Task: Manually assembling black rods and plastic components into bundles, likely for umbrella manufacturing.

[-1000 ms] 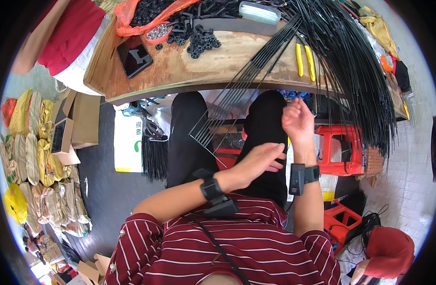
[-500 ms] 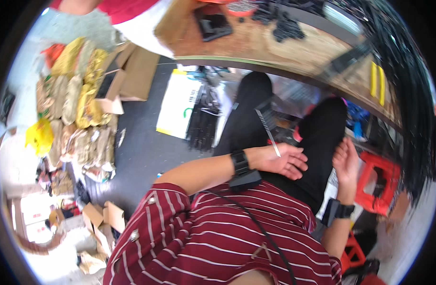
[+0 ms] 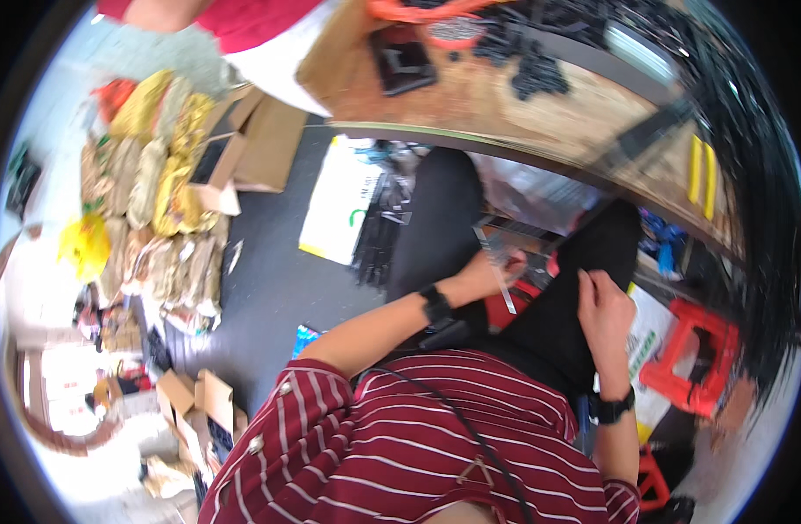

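The person wears a maroon short-sleeved shirt (image 3: pixel 400 437) with thin white stripes, 2 pale round buttons (image 3: pixel 256 444) on the left sleeve, black trousers (image 3: pixel 435 192), 2 black wristbands (image 3: pixel 436 306) and 1 thin black cable (image 3: pixel 457 408).

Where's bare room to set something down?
Brown wooden tabletop between black rectangular device and slanting thin black rods; dark grey floor between tan wrapped bundles and white-yellow packaging. Crowded: tabletop's back, under black plastic parts, and right end.
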Demonstrator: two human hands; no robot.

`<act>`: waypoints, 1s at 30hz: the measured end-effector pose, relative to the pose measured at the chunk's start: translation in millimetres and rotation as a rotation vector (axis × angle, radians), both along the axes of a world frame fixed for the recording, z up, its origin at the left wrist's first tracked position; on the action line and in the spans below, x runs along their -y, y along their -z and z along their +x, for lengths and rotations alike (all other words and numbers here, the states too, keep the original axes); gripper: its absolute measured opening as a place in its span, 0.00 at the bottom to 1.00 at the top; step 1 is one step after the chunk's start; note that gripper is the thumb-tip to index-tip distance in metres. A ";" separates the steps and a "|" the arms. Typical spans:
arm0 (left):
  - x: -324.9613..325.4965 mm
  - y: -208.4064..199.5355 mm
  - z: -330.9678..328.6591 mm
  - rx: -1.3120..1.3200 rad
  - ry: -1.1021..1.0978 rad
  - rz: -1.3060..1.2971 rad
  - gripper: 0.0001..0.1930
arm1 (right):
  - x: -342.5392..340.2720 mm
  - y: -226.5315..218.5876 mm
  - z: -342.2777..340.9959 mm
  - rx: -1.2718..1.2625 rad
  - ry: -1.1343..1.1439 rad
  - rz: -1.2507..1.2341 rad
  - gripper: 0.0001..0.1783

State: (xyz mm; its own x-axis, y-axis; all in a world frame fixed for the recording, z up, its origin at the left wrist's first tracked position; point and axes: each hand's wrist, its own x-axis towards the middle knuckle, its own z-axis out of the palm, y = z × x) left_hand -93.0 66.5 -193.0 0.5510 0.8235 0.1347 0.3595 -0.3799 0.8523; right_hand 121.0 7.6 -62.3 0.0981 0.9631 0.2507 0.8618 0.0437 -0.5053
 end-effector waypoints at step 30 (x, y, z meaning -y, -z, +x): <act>1.2 -105.4 -34.8 0.694 0.211 -1.387 0.25 | -11.8 93.2 110.2 -2.545 0.134 -0.241 0.08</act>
